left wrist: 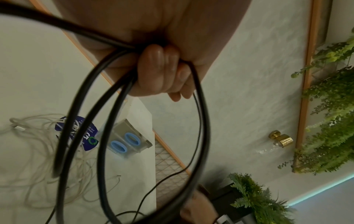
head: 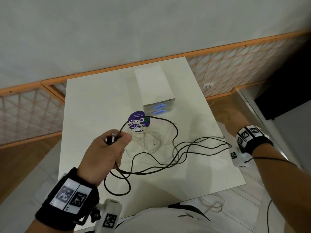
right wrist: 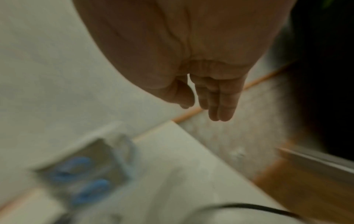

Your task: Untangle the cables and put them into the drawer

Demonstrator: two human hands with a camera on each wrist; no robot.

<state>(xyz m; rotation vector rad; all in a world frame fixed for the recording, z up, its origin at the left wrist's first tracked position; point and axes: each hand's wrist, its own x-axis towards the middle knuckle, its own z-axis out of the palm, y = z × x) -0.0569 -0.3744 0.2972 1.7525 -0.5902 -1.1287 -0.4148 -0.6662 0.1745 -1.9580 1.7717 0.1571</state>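
The left hand (head: 107, 148) grips the black cable (head: 185, 147) in loops, its strands trailing over the bench (head: 94, 105) toward the right hand (head: 234, 121), whose fingers hang straight, holding nothing. The white cable (head: 148, 140) lies between the hands, the closed drawers (head: 159, 109) beyond it.

Dim, even indoor light; wide-angle bending at edges, heavy motion blur across the right wrist view.

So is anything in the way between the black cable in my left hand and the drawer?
Yes. Both drawers look closed, and the white cable tangle lies on the table between your left hand, which grips the black cable, and the drawers.
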